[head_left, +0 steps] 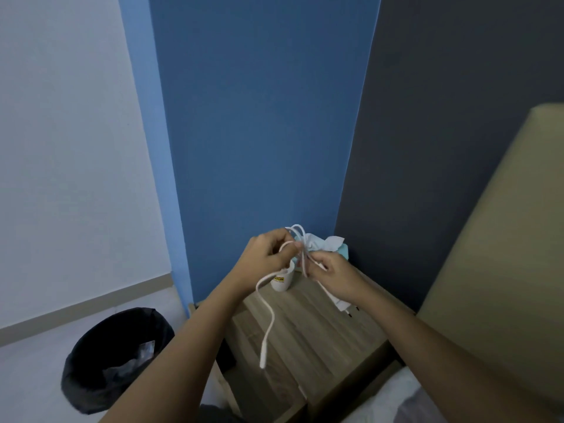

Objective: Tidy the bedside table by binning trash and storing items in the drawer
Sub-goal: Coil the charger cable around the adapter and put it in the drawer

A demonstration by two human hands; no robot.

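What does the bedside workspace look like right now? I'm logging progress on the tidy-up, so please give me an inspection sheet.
Surface: wooden bedside table, mostly bare at the front; drawer state cannot be told.
Job's things: white charger cable held up in loops, one end dangling over the table; white adapter below the right hand.
Clutter: white cup at the back; crumpled white and teal tissues in the back corner.
Grippers: left hand and right hand both closed on the cable.
Cables: only the charger cable.
Surroundings: black-lined bin on the floor to the left, something clear inside; blue wall behind; beige headboard to the right.
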